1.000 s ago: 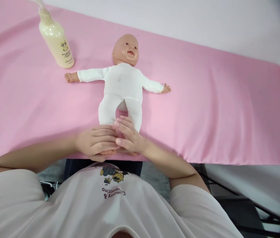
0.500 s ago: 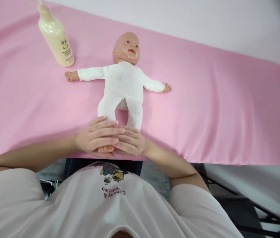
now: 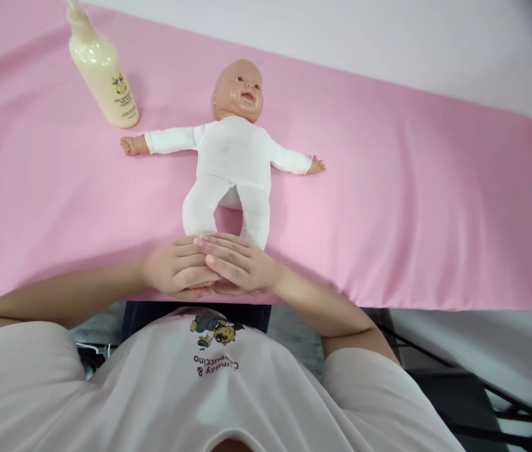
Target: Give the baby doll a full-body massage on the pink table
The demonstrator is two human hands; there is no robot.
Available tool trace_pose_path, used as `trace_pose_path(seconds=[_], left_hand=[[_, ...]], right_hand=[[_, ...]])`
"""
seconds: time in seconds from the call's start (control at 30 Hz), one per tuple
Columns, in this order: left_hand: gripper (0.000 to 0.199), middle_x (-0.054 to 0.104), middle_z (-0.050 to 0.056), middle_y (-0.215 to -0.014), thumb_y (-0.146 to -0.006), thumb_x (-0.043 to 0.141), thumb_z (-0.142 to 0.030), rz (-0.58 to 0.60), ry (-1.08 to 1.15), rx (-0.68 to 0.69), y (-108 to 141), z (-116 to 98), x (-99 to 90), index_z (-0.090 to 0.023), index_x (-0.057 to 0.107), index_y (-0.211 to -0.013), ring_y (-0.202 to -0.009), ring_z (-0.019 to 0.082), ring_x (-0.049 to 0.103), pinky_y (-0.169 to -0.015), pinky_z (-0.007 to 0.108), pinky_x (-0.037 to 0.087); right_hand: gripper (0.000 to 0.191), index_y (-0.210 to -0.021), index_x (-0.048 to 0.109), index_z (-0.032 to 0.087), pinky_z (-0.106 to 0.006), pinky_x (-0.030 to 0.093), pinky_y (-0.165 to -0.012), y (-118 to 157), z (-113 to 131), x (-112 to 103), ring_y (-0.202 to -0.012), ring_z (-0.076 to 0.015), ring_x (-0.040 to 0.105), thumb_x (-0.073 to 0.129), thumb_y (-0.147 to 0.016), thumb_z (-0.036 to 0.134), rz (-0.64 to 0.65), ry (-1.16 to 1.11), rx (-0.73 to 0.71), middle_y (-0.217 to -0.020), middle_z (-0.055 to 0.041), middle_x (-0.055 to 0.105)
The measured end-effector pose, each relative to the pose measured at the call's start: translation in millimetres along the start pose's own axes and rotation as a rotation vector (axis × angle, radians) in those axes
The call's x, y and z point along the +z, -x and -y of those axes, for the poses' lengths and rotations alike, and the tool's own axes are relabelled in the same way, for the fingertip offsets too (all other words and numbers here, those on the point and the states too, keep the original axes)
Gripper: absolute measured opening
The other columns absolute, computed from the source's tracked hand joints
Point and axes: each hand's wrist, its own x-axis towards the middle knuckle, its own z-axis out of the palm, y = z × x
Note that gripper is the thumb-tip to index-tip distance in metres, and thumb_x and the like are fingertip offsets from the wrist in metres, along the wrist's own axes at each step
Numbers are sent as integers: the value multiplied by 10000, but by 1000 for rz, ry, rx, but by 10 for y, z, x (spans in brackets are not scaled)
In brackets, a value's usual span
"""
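**Inspector:** Start at the fingers. How do they stand?

**Assistant:** The fingers (image 3: 221, 250) of the right hand (image 3: 238, 267) lie straight and close together, laid flat over the left hand (image 3: 174, 271). The left hand is cupped beneath, fingers curled inward. Both cover the lower ends of the doll's legs; the feet are hidden, so I cannot tell whether either hand actually grips one or only presses on it.

**Inspector:** And the doll itself?

**Assistant:** The doll (image 3: 232, 160) lies on its back on the pink cloth (image 3: 411, 201), head away from the person, arms spread to both sides, legs pointing toward the near edge. It wears a white suit, fully on and undisturbed at the trunk and arms.

**Inspector:** Anything else in reach?

**Assistant:** A cream pump bottle (image 3: 101, 72) stands upright beyond the doll's outstretched arm, well apart from both hands. No lotion shows on the cloth or the suit.

**Inspector:** Your judgement on progress?

**Assistant:** Contact is confined to the feet. Legs above the hands, trunk and arms show no handling at present. I judge the work to be at the lower limbs only, with the rest outstanding.
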Motion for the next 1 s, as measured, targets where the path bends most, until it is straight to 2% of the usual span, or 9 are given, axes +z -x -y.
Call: trace_pose_path(seconds=[0.1, 0.2, 0.3, 0.47, 0.57, 0.7, 0.77, 0.87, 1.0], left_hand=[[139, 788, 38, -905, -1042, 553, -286, 21, 24, -35, 9, -39, 10, -200, 663, -1055, -881, 163, 772, -907, 270, 649], [182, 798, 26, -954, -993, 621, -253, 97, 146, -136, -6, -48, 21, -233, 672, -1167, -958, 177, 780, -941, 284, 653], [172, 805, 42, -1009, -1002, 562, -200, 97, 231, -67, -69, -28, 28, -225, 675, -1129, -1011, 176, 773, -961, 289, 649], [195, 779, 46, -848, -1019, 484, -191, 77, 206, 19, -94, -20, 18, -207, 657, -931, -796, 164, 754, -832, 281, 645], [182, 770, 52, -800, -1027, 494, -241, 98, 198, -6, -34, -56, 54, -179, 664, -1019, -715, 170, 737, -787, 302, 639], [214, 804, 57, -884, -1028, 535, -226, 72, 202, -54, 5, -123, 167, -141, 616, -1207, -729, 168, 756, -775, 301, 640], [320, 821, 68, -1031, -1041, 527, -206, 126, 237, -87, 14, -148, 219, -153, 540, -1357, -795, 160, 777, -812, 284, 641], [603, 784, 123, -1247, -1082, 494, -254, 284, 316, -156, 60, -171, 276, -137, 248, -1620, -978, 194, 791, -921, 319, 626], [821, 775, 153, -1217, -1103, 458, -463, 377, 342, -308, 147, -197, 306, -147, -16, -1694, -971, 225, 781, -906, 375, 606]], right_hand=[[399, -1431, 567, 130, -417, 555, -1207, -60, 16, -24, -1604, -234, 377, 557, -1066, 291, -6, -19, 10, -1562, -184, 579], [347, -1399, 608, 211, -414, 535, -1230, -58, 32, -54, -1595, -227, 397, 553, -1057, 207, 99, -1, 62, -1549, -134, 601], [312, -1370, 647, 249, -366, 509, -1254, -31, 34, -69, -1538, -186, 484, 521, -1086, 282, 195, -4, 105, -1506, -83, 641], [353, -1372, 660, 199, -351, 513, -1239, 8, -28, -100, -1454, -187, 571, 481, -1111, 353, 273, -17, 96, -1465, -85, 673], [468, -1318, 690, 207, -347, 555, -1183, 55, -100, -142, -1336, -189, 660, 470, -1091, 553, 304, -43, 57, -1379, -90, 725], [547, -1254, 718, 181, -435, 596, -1124, 119, -187, -183, -1280, -234, 698, 478, -1060, 633, 242, -53, 47, -1284, -107, 762], [573, -1270, 721, 199, -480, 576, -1149, 146, -222, -190, -1372, -257, 649, 453, -1056, 658, 265, -55, 108, -1339, -108, 739], [588, -1314, 716, 268, -508, 515, -1220, 194, -272, -182, -1456, -265, 584, 444, -1032, 706, 302, -49, 262, -1428, -75, 696], [684, -1459, 630, 308, -596, 392, -1294, 210, -288, -157, -1565, -322, 444, 453, -989, 772, 238, -11, 452, -1548, -59, 602]])
